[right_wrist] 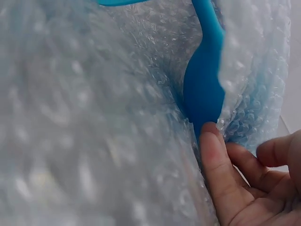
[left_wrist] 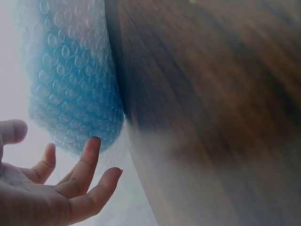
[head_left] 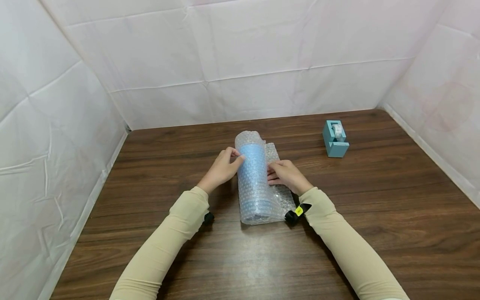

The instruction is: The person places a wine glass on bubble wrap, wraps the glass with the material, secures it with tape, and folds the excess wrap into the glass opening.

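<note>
A clear bubble-wrap roll lies lengthwise on the table around something light blue. In the right wrist view, a blue item with a narrow stem widening to a rounded part shows inside the folds. My left hand is at the roll's left side, thumb and fingertips near or against the plastic; the left wrist view has its fingers loosely bent and spread. On the other side, my right hand touches the roll beside a loose flap. Its fingertips meet the wrap's edge, the thumb apart from them.
A teal tape dispenser with a roll of clear tape stands at the table's back right. White sheeting encloses the back and sides of the dark wooden table.
</note>
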`<state>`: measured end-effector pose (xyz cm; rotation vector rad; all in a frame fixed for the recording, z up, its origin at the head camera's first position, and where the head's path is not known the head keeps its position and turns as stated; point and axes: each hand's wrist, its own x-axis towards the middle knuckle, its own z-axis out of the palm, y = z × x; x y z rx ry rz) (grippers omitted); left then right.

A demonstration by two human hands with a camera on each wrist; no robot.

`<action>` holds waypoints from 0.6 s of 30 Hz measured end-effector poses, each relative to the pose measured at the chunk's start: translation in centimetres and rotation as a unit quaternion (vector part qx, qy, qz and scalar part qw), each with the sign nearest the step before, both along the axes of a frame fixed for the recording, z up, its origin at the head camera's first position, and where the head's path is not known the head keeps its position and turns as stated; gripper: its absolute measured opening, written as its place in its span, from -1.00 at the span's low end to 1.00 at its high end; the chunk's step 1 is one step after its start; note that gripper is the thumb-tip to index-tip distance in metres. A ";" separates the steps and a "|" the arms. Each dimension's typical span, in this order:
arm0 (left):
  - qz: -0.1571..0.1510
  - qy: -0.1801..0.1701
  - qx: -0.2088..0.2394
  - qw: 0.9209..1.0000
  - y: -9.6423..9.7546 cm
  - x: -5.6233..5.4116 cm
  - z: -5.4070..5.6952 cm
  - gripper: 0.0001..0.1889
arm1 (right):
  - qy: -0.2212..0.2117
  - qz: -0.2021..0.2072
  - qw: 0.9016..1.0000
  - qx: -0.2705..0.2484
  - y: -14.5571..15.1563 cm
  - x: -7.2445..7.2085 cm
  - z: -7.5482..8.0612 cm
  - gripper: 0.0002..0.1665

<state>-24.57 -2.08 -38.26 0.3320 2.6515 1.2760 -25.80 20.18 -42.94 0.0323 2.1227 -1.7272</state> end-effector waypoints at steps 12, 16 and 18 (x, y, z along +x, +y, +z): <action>-0.013 0.017 -0.004 1.000 -0.2 -0.1 -0.1 -0.65 | -0.007 0.023 1.000 0.005 0.3 0.1 0.4 -0.40; -0.017 0.026 0.001 1.000 -0.1 -0.1 -0.2 -0.63 | -0.011 0.023 1.000 0.014 0.3 0.2 0.6 -0.38; -0.017 0.030 0.001 0.999 0.0 -0.1 -0.1 -0.63 | -0.010 0.026 0.999 0.022 0.3 0.1 0.6 -0.37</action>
